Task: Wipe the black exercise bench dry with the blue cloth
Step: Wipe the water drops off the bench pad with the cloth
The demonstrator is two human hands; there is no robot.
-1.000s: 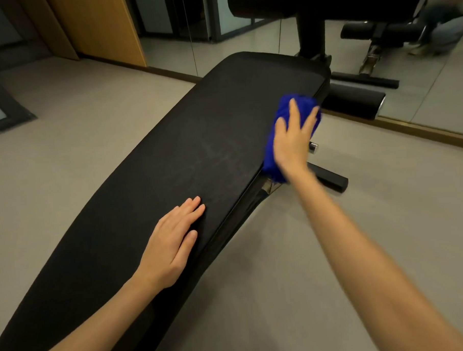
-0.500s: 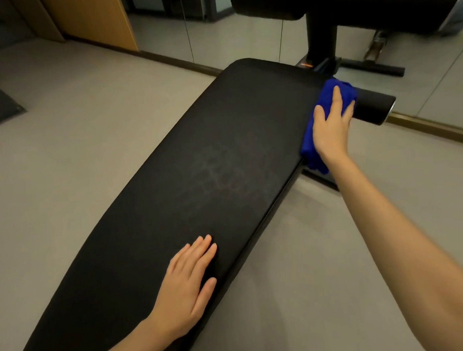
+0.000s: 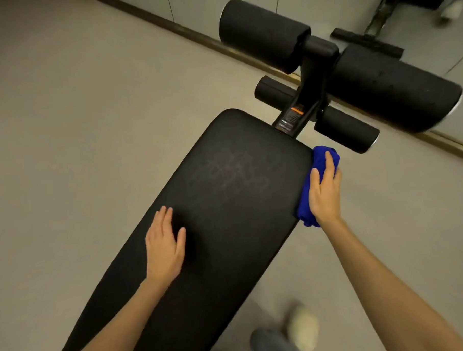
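Note:
The black exercise bench (image 3: 226, 207) runs from the lower left up to the middle of the head view, its pad showing faint streaky marks near the far end. A folded blue cloth (image 3: 307, 204) is pressed against the pad's right side edge near the far corner. My right hand (image 3: 324, 192) lies flat over the cloth and holds it to that edge. My left hand (image 3: 163, 247) rests palm down on top of the pad, fingers slightly apart, holding nothing.
Beyond the pad's far end rise the bench post and black foam rollers (image 3: 375, 86). A mirror wall with a wooden skirting (image 3: 192, 33) runs behind. Grey floor surrounds the bench. A light shoe and trouser leg (image 3: 302, 328) show blurred at the bottom right.
The view has tilted down and closer to the bench's far end. My right hand with the cloth has stayed on the right side edge near the far corner. My left hand has slid further up the pad.

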